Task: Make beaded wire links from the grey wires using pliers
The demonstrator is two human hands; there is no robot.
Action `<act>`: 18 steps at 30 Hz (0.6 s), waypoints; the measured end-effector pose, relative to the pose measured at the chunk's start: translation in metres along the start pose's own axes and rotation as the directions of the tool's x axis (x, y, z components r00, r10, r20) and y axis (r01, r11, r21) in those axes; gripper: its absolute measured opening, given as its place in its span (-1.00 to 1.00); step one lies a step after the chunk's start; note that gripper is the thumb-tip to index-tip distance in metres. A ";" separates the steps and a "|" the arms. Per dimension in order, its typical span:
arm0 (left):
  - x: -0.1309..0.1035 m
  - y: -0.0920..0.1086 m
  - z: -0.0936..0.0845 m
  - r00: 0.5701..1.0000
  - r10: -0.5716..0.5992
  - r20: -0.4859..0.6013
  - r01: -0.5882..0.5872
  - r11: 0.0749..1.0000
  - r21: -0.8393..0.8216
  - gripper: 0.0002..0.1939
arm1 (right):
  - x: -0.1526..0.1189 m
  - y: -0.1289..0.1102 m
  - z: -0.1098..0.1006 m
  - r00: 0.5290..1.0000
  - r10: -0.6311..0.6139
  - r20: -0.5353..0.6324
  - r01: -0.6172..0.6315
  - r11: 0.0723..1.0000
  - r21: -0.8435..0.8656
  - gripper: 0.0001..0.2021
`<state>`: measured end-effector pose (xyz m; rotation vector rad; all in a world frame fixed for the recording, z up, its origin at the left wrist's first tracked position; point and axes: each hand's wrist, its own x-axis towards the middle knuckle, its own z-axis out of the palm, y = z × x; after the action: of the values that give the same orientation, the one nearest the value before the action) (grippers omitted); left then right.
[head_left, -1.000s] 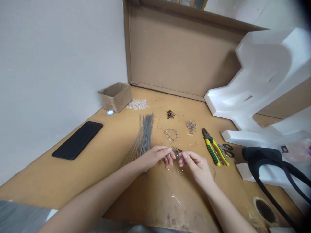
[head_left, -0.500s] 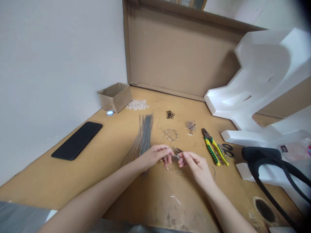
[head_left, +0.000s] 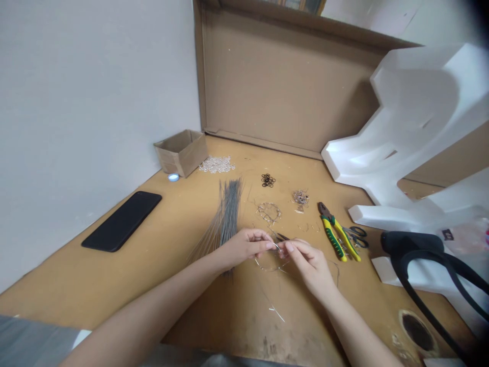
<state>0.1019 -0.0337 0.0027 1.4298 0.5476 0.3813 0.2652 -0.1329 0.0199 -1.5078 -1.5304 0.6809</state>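
My left hand [head_left: 255, 244] is closed in a pinch on a thin silvery wire [head_left: 276, 245]. Facing it, my right hand [head_left: 303, 255] pinches the same wire, so the fingertips of both hands nearly meet. A curved loop of wire [head_left: 269, 268] shows just below the fingers; whether it joins the held piece I cannot tell. To the left of my hands lies a bundle of straight grey wires [head_left: 229, 214], partly behind my left hand. Beyond the fingers rests a round tangle of bent wire [head_left: 269, 213]. Dark tool tips [head_left: 282, 237] show behind my right fingers.
Yellow-green pliers [head_left: 336, 232] and dark-handled scissors [head_left: 358, 236] lie at right, near white foam [head_left: 367, 214]. Farther back are black rings [head_left: 268, 180], a small wire pile [head_left: 301, 197], clear beads [head_left: 217, 164] and a cardboard box [head_left: 181, 153]. A black phone [head_left: 122, 221] lies left.
My left fingers have closed in from a looser, spread pose to a pinch on the wire. Both hands stay at nearly the same spot.
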 end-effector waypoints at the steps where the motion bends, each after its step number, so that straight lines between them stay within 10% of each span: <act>1: 0.000 0.000 0.000 1.000 0.005 0.000 -0.005 1.000 -0.002 -0.77 | 0.000 0.000 0.000 1.000 -0.009 0.004 0.009 1.000 -0.007 -0.73; 18: -0.002 0.000 -0.002 0.999 0.033 0.040 -0.034 0.999 0.010 -0.72 | 0.002 -0.002 0.001 0.999 0.023 -0.030 -0.023 1.000 -0.015 -0.70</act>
<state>0.0996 -0.0335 0.0026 1.4551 0.4945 0.3766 0.2630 -0.1312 0.0215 -1.5428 -1.5012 0.6580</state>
